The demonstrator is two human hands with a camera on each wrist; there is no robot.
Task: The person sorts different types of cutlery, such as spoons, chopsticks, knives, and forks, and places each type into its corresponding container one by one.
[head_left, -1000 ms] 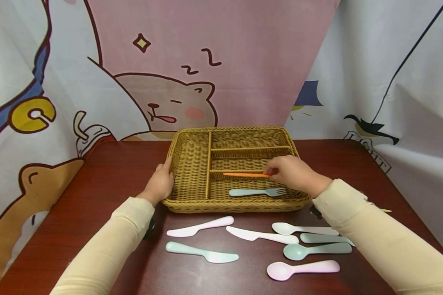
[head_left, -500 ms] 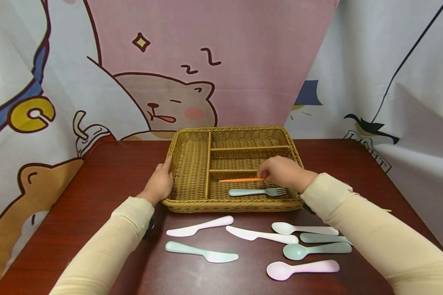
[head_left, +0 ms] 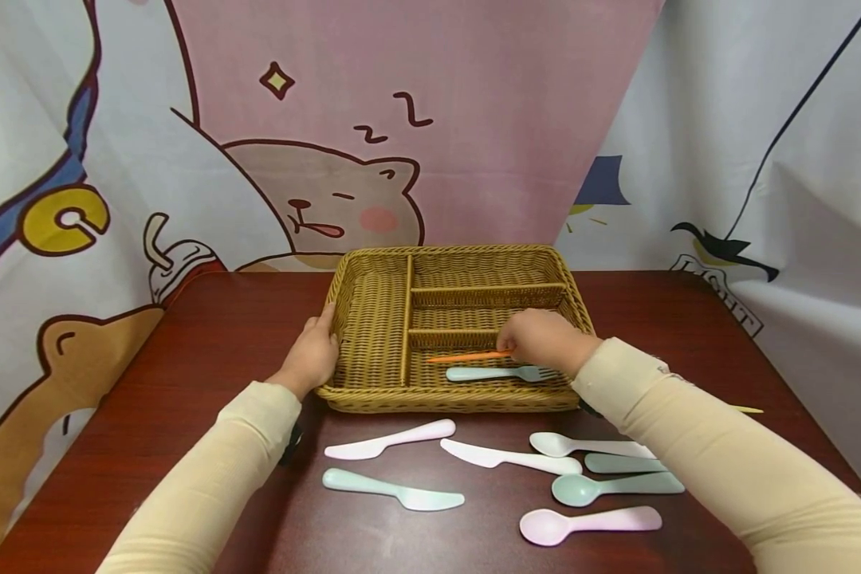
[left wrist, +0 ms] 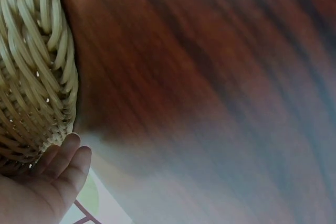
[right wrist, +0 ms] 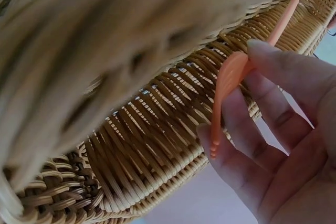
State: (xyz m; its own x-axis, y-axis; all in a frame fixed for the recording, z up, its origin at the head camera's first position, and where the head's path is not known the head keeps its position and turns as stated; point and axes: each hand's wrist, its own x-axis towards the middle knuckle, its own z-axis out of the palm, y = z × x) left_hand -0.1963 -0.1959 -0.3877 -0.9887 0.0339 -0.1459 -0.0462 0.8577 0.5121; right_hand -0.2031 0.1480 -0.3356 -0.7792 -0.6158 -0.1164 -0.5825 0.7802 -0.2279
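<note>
An orange fork [head_left: 466, 357] is pinched between the thumb and fingers of my right hand [head_left: 545, 339], low over the front compartment of a wicker basket [head_left: 445, 402]. In the right wrist view the fork's tined end [right wrist: 227, 80] lies by the fingers, its handle pointing away past the thumb. A pale blue-green fork [head_left: 484, 374] rests in that compartment, in front of the orange one, with its tines partly covered by my right hand. My left hand [head_left: 312, 355] rests on the basket's left side. In the left wrist view its fingers [left wrist: 71, 169] are fairly straight against the outer wall.
On the table [head_left: 222, 343] before the basket lie a pink-white knife [head_left: 391, 440], a white knife [head_left: 509, 459], a pale green knife [head_left: 395, 490], a white spoon [head_left: 560, 444], a green spoon [head_left: 577, 489] and a pink spoon [head_left: 545, 527]. My right sleeve partly covers a green handle [head_left: 620, 463].
My right hand has moved left and toward me, bringing the orange fork from near the divider down into the front compartment beside the pale fork. The left hand has stayed put.
</note>
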